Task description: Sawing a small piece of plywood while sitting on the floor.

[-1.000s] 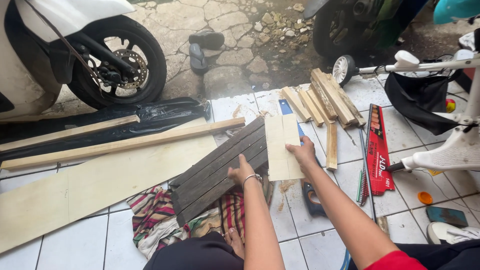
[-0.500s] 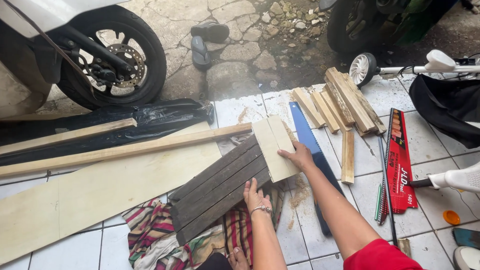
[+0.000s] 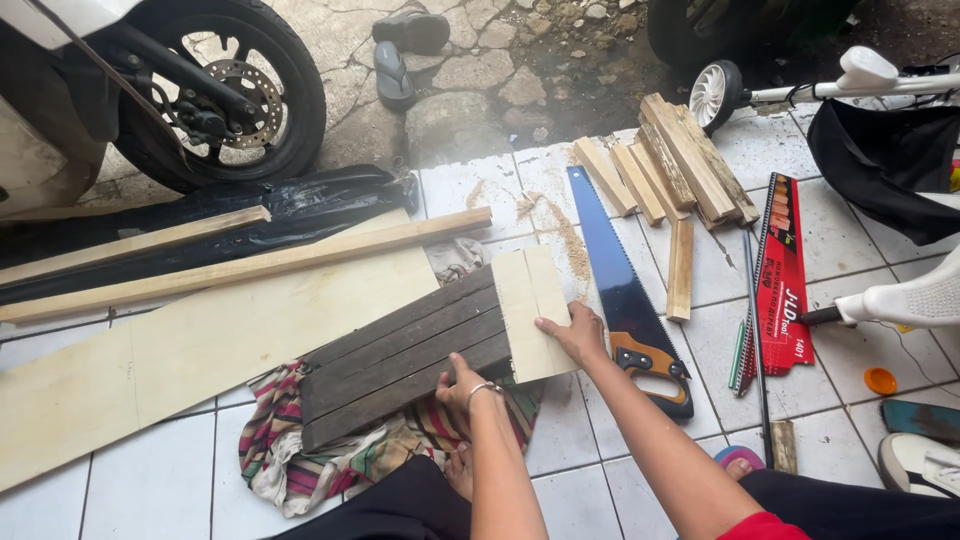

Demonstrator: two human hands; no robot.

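Your left hand presses flat on the near edge of the dark slatted board, which lies on a striped cloth on the tiled floor. Your right hand rests with open fingers on the pale wood piece at the board's right end, just beside the handsaw.

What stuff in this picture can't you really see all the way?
Head view:
- Scooter: cut off by the left and top edges, only the front wheel shows whole.
- Dark slatted board: its near edge is covered by the left hand.
- Striped cloth: mostly under that board.
- Pale wood piece: a corner is under the right hand.
- White shoe: cut off by the right edge.
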